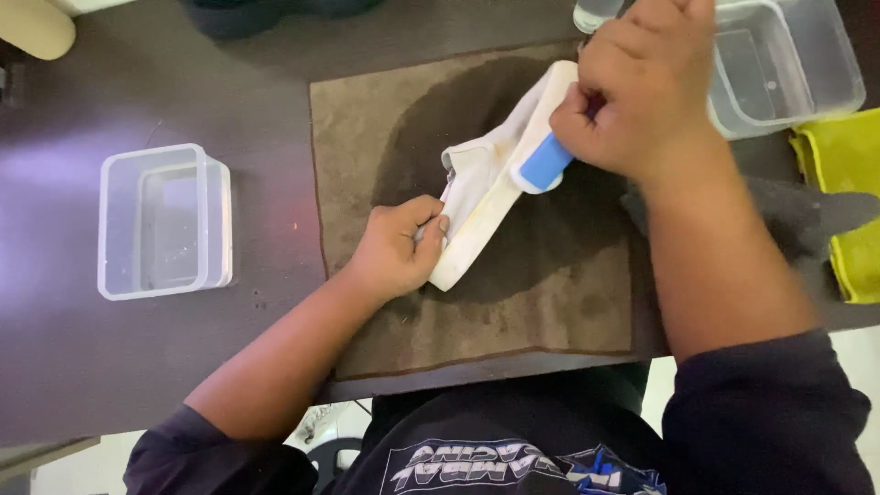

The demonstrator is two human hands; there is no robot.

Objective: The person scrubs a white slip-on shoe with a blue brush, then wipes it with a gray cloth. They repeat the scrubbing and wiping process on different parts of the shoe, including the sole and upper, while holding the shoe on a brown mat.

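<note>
White shoe [490,188] lies on its side on a brown towel [385,128], mid-table, toe end far right, heel end near left. Left hand [399,247] clamped on the near end of the shoe, thumb over the sole edge. Right hand [637,96] fisted tight around a blue-handled brush [543,165], pressed onto the shoe's far half. Towel shows a dark wet patch around the shoe. Clear tub [165,220] well left; second clear tub [788,64] far right; yellow cloth [848,165] at right edge.
</note>
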